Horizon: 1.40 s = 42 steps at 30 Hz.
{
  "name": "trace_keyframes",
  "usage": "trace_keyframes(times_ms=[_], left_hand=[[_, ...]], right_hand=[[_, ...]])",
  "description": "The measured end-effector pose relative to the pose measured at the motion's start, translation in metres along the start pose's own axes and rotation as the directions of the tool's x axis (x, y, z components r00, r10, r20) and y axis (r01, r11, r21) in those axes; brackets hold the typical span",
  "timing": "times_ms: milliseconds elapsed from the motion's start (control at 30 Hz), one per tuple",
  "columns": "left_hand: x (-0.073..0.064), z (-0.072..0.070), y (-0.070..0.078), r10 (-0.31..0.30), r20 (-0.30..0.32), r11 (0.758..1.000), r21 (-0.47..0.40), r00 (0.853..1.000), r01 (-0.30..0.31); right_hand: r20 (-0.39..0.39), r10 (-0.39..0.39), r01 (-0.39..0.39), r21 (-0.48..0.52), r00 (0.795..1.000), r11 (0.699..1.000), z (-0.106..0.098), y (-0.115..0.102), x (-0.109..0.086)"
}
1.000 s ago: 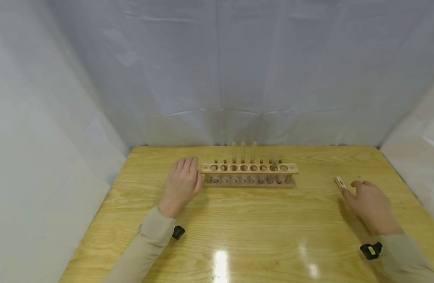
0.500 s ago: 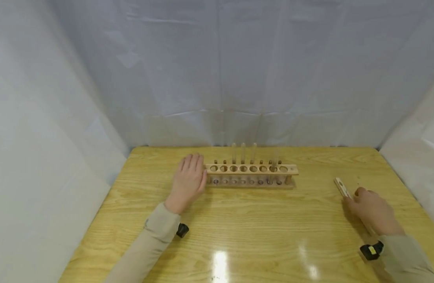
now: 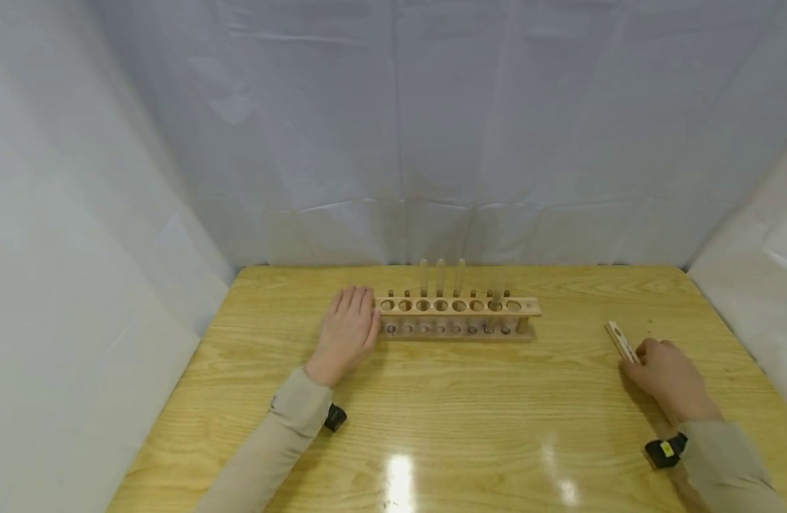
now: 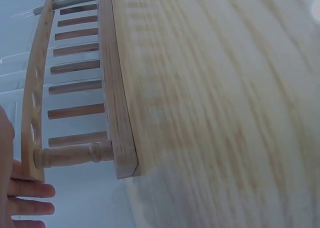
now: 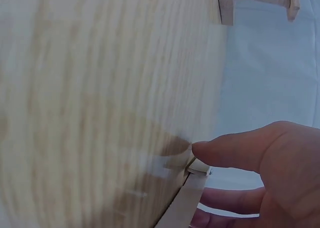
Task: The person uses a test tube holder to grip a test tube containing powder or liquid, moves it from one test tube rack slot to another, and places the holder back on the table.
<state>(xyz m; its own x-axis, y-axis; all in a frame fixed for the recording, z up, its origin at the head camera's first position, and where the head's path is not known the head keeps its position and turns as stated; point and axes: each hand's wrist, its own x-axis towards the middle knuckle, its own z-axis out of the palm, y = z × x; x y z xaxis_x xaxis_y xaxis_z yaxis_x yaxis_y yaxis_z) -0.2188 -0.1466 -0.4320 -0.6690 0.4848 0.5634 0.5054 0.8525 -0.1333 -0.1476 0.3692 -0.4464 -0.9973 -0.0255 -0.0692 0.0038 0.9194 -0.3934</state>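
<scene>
Near the back of the table a wooden test tube rack (image 3: 458, 308) stands lengthwise. My left hand (image 3: 345, 335) rests against its left end with the fingers straight; the left wrist view shows the fingertips (image 4: 32, 190) beside the end of the top board. Off to the right, my right hand (image 3: 672, 377) pinches a wooden test tube clamp (image 3: 619, 338) between thumb and fingers. In the right wrist view the thumb (image 5: 230, 149) lies on one side of the clamp, the other fingers behind it. Part of the clamp is hidden under the hand.
Three clear test tubes (image 3: 440, 276) stand upside down on the rack's back pegs. Another test tube (image 3: 496, 296) is upright in a hole toward the right end. White sheeting (image 3: 393, 128) hangs behind and at both sides of the wooden table (image 3: 464, 413).
My left hand has moved right and now covers the rack's left end. My right hand has closed in on the clamp, its fingers now gathered round it. The rack stays in place.
</scene>
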Motion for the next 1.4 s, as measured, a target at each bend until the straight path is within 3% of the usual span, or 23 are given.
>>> trace_keyframes(times_ms=[333, 800, 1067, 1400], left_hand=[[-0.005, 0.006, -0.003, 0.027, -0.018, 0.999, 0.021, 0.999, -0.026], [0.000, 0.014, -0.005, 0.039, -0.025, 0.998, -0.042, 0.999, -0.040], [0.000, 0.016, -0.005, 0.023, 0.007, 0.997, -0.077, 1.000, -0.022], [0.001, 0.017, -0.006, 0.049, -0.027, 0.994, -0.093, 0.998, -0.051]], right_hand=[[-0.009, 0.018, -0.018, 0.049, 1.000, 0.999, 0.007, 0.000, -0.001], [-0.064, -0.027, 0.029, 0.037, 0.998, 0.999, 0.014, 0.002, -0.001], [-0.085, -0.044, 0.047, 0.028, 0.995, 0.999, 0.014, 0.000, -0.002], [-0.085, -0.043, 0.046, 0.040, 0.995, 0.998, 0.013, 0.000, -0.003]])
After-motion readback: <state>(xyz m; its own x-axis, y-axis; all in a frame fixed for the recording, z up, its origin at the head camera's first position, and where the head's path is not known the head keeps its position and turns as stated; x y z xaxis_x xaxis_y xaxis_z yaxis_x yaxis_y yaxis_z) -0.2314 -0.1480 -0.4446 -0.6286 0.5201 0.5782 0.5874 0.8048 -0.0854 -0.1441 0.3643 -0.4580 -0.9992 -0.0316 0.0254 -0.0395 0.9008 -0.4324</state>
